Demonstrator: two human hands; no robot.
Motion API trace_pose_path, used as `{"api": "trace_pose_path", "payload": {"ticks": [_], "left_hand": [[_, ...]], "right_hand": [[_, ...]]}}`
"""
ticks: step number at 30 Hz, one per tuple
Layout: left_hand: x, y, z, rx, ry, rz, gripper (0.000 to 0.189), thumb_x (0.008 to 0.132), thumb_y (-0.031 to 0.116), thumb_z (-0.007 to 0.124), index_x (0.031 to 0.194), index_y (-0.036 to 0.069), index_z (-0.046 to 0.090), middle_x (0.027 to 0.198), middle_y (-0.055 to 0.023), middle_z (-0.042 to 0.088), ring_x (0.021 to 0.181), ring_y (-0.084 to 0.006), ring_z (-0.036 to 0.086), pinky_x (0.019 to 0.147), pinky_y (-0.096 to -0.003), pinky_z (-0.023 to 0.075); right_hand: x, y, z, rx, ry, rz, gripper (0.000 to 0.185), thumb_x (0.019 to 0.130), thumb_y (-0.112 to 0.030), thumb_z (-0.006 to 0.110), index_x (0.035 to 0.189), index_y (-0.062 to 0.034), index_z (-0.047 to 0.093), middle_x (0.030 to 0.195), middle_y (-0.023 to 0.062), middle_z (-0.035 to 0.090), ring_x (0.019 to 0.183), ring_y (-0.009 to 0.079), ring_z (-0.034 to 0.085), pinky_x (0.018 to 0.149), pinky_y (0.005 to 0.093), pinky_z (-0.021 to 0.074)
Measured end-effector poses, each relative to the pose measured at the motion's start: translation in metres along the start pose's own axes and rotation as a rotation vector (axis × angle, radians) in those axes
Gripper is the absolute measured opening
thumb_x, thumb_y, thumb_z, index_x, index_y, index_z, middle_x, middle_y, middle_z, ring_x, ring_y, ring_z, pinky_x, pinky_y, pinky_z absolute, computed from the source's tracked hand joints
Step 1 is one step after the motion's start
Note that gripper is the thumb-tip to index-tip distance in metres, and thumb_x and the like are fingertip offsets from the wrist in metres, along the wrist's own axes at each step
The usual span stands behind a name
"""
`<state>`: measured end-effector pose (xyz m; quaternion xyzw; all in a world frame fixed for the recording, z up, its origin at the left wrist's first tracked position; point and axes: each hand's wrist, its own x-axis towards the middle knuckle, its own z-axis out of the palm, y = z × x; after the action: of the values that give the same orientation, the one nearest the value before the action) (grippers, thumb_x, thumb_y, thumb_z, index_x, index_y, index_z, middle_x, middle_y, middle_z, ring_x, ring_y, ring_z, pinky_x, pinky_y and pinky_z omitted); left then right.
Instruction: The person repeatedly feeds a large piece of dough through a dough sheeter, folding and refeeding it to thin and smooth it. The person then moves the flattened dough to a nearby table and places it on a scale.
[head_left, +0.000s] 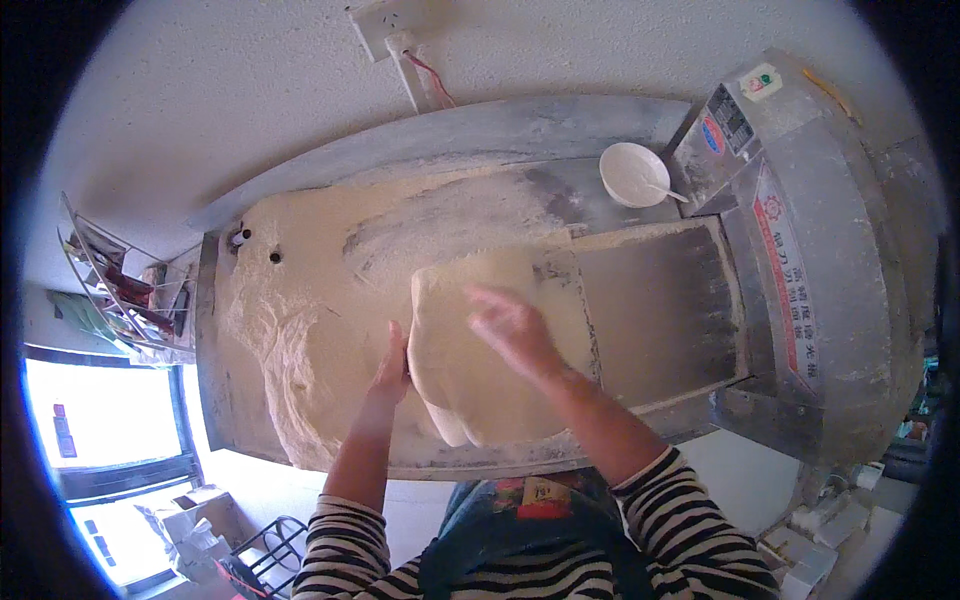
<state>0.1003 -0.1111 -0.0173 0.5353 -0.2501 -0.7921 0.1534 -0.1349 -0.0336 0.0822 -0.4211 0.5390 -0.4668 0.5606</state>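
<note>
A folded sheet of dough (480, 360) lies on the floured metal worktop (337, 300) in front of me. My left hand (394, 364) is upright at the dough's left edge, its palm side turned to the fold; part of the fingers is hidden, and a grip cannot be made out. Over the middle of the dough is my right hand (517, 330), blurred, with its fingers bent; whether it touches the surface is unclear. Loose flour (289, 375) is heaped to the left.
A dough-rolling machine (795, 285) stands at the right, beside a smooth metal feed plate (667, 307). Near its back corner sits a white bowl (626, 172) with a spoon (667, 193). A wire rack (112, 277) holding items is at the far left. Behind the worktop rises a wall.
</note>
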Motion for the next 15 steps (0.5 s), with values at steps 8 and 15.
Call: {"api": "trace_pose_path", "payload": {"ticks": [8, 15], "left_hand": [[-0.028, -0.014, 0.038, 0.178, 0.030, 0.116, 0.067, 0.079, 0.045, 0.061, 0.125, -0.001, 0.046, 0.110, -0.0140, 0.057, 0.097, -0.0253, 0.057, 0.084, -0.0374, 0.0469], [-0.101, -0.006, 0.099, -0.033, -0.379, 0.223, 0.087, 0.063, 0.031, 0.072, 0.134, -0.001, 0.032, 0.121, -0.0179, 0.050, 0.108, -0.0293, 0.052, 0.089, -0.0392, 0.0454]], "right_hand": [[-0.028, 0.100, -0.045, 0.228, 0.206, 0.375, 0.055, 0.074, -0.038, 0.067, 0.114, -0.0014, 0.054, 0.100, 0.0131, 0.061, 0.091, 0.0248, 0.060, 0.078, 0.0369, 0.0474], [-0.139, 0.003, -0.054, 0.528, 0.420, 0.095, 0.045, 0.071, -0.022, 0.062, 0.111, -0.0022, 0.055, 0.095, 0.0071, 0.058, 0.085, 0.0153, 0.056, 0.073, 0.0322, 0.0470]]}}
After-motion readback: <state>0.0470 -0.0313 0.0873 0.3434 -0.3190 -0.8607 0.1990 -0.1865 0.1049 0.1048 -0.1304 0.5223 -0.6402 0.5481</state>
